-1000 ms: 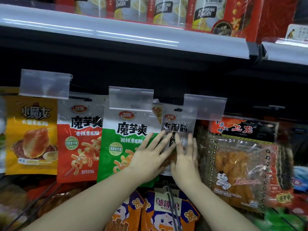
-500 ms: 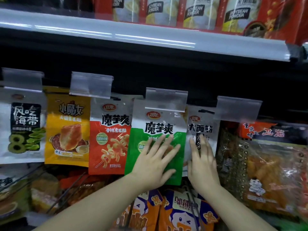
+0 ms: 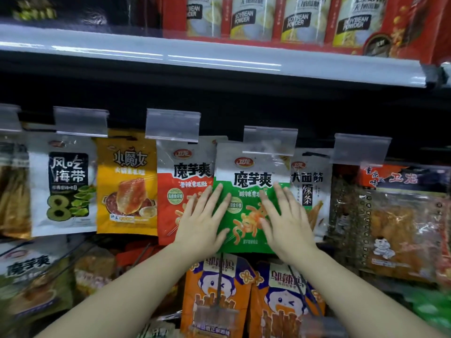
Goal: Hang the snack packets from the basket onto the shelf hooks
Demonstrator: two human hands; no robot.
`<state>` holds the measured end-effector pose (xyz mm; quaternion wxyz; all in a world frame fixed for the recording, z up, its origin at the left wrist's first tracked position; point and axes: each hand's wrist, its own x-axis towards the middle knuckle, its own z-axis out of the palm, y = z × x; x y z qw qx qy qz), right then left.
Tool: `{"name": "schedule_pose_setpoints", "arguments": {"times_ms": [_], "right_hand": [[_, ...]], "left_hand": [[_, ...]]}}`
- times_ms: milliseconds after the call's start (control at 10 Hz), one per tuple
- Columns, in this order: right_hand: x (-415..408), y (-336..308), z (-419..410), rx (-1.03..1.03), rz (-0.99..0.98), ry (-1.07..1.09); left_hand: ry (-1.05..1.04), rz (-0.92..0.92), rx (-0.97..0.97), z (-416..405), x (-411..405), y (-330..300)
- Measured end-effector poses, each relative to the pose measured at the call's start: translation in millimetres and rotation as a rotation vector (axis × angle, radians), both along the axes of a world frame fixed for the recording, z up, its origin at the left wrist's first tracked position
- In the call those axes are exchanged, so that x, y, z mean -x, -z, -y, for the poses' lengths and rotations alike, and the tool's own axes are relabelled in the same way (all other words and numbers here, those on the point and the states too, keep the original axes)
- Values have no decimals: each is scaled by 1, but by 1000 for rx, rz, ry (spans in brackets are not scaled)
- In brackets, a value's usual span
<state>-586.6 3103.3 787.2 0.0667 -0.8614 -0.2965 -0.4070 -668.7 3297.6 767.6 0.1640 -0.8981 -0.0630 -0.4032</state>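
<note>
A row of snack packets hangs from shelf hooks under clear price-tag holders. A green and white packet hangs in the middle. My left hand lies flat, fingers spread, over the seam between the green packet and the red and white packet to its left. My right hand lies flat on the green packet's right side, next to a white packet. Neither hand holds anything. The basket is out of view.
Further left hang a yellow packet and a white seaweed packet. A large clear and red packet hangs at the right. Orange packets hang on lower hooks. Soybean powder boxes stand on the upper shelf.
Both hands have shifted left along the row: the right hand from the white packet onto the green one, the left toward the red packet. The view has also panned left.
</note>
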Motion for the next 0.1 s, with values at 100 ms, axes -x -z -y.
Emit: {"name": "schedule_pose_setpoints", "arguments": {"times_ms": [100], "right_hand": [[9,5,-13,50,1,24]], "left_hand": [[31,-10,36,-3,7,1]]}}
